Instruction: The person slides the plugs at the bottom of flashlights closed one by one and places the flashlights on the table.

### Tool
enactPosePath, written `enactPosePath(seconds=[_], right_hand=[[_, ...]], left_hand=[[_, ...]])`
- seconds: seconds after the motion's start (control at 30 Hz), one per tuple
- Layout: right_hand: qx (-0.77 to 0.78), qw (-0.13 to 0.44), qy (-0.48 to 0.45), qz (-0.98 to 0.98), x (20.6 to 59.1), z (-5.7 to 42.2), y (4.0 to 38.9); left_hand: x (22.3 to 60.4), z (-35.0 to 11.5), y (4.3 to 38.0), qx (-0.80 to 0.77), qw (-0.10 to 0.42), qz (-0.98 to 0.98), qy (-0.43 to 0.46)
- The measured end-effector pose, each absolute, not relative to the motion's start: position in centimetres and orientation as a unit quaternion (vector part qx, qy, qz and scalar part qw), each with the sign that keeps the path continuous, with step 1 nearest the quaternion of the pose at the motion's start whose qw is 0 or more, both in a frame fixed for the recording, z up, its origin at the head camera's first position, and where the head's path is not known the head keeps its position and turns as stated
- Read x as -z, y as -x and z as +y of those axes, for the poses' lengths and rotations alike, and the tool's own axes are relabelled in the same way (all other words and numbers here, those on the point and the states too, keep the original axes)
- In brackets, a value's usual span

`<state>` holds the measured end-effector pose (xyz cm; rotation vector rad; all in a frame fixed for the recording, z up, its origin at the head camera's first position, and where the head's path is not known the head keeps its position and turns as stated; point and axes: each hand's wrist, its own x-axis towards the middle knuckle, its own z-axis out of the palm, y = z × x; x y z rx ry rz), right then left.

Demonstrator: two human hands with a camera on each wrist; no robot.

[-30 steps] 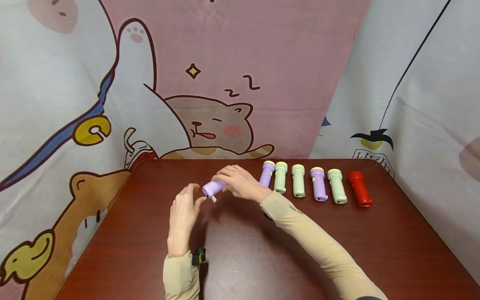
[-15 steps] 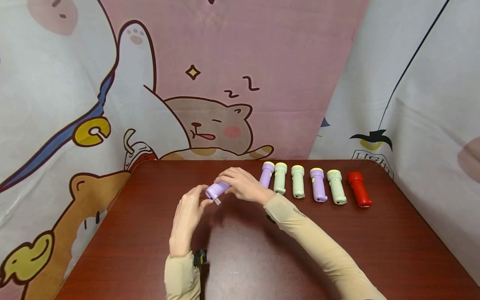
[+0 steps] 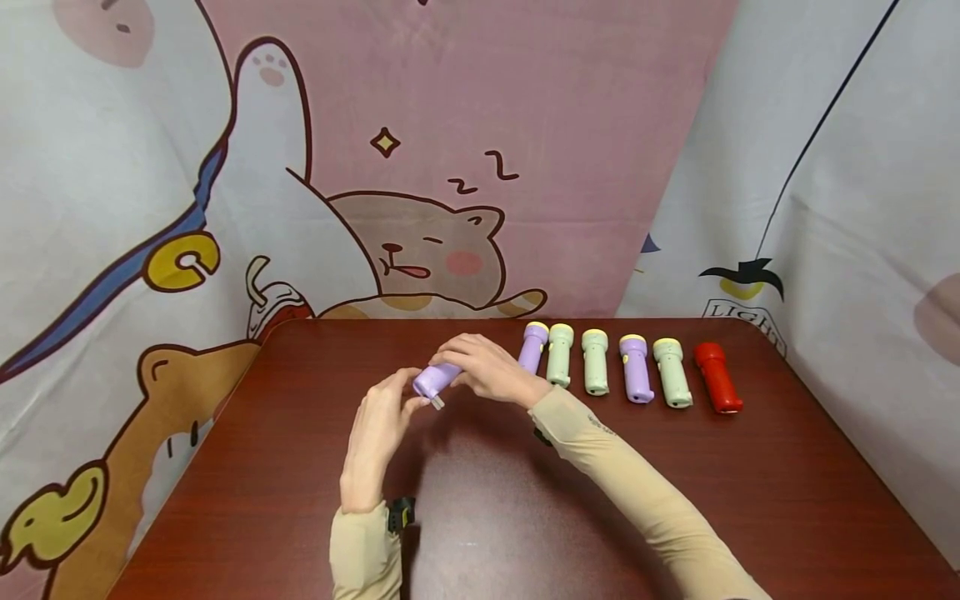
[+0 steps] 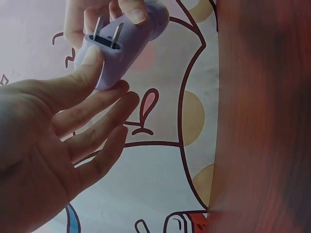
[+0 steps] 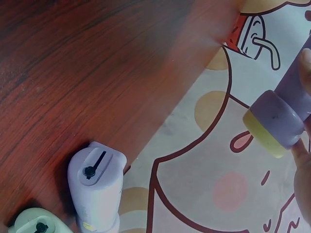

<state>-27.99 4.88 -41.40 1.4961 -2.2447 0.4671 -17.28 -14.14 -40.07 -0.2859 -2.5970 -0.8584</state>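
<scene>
A purple flashlight [image 3: 438, 379] with a pale yellow lens ring is held tilted above the table, between both hands. My right hand [image 3: 486, 367] grips its body from the far side. With thumb and forefinger, my left hand [image 3: 377, 425] pinches the tail end. Two metal plug prongs [image 4: 115, 36] stand out from a slot there, folded out from the body. The left thumb [image 4: 92, 63] lies beside that slot, and the other left fingers are spread below. In the right wrist view, the flashlight's wide head [image 5: 279, 119] points down and away from the right fingers.
On the right of the brown table [image 3: 480, 517] lies a row of flashlights: a purple one [image 3: 533, 346], a green one [image 3: 559, 354], another green one [image 3: 596, 362], another purple one [image 3: 637, 369], a third green one [image 3: 672, 372] and a red one [image 3: 717, 377]. A printed cloth [image 3: 600, 125] hangs behind.
The left hand has moved right and its thumb and forefinger have come onto the flashlight's tail end. The flashlight shifted slightly right, then stayed nearly still over the last half second.
</scene>
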Motion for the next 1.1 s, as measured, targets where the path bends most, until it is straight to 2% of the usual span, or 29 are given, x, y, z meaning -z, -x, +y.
enactPosePath(seconds=[1.1], right_hand=[[-0.136,0.248,-0.547,-0.788,41.14,4.32,27.90]], left_hand=[[40.59,-13.75,17.62,0.297,0.263,-0.913,0.101]])
